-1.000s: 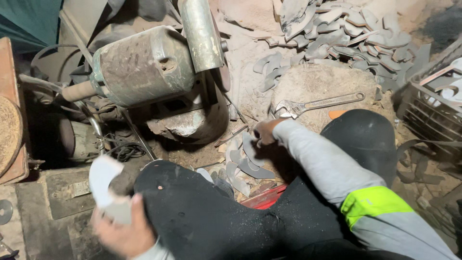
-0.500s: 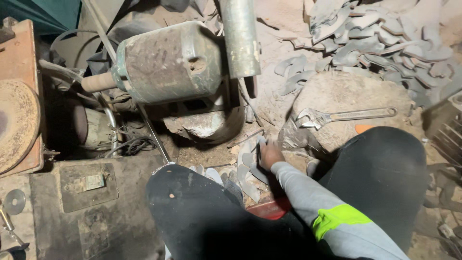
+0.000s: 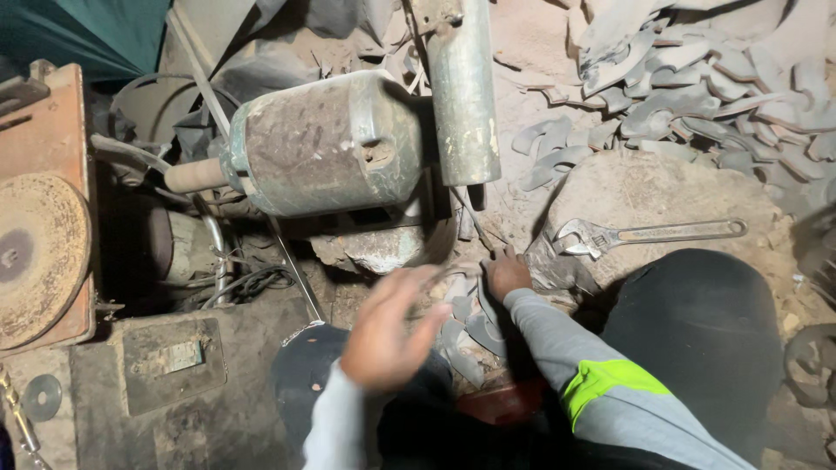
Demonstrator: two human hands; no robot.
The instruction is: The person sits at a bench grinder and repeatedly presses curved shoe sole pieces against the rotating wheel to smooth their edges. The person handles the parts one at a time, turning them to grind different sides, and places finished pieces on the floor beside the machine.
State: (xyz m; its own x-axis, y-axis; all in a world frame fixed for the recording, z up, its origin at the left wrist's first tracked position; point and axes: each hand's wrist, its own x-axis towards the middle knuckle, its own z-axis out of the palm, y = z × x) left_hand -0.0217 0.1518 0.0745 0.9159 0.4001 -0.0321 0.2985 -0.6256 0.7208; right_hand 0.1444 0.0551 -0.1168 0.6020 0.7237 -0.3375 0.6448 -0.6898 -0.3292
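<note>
right hand (image 3: pixel 505 271) reached down between the knees, fingers curled together on one of the curved grey metal pieces (image 3: pixel 475 326) heaped on the dirt floor (image 3: pixel 366 305) just below the grinder motor (image 3: pixel 318 144); seemed clamped on a piece, though grip partly hidden. left hand (image 3: pixel 392 335) blurred in mid-air above the left knee, fingers spread apart, holding nothing that could be made out. more grey blanks (image 3: pixel 697 78) piled at upper right, well apart from the hands. adjustable wrench (image 3: pixel 644 233) lay flat on the round stone block (image 3: pixel 662 187), just beside the right hand but not touched. vertical steel pipe (image 3: pixel 463 87) stood in front of the motor, rusty grinding disc (image 3: pixel 35 257) off at far left.

judged best done by taking a single piece by its thicker end, lifting it clear of its neighbours so none snagged or slid, keeping fingertips off the thin curved edge. worth bringing the free left hand in to steady the piece before moving it toward the motor.
</note>
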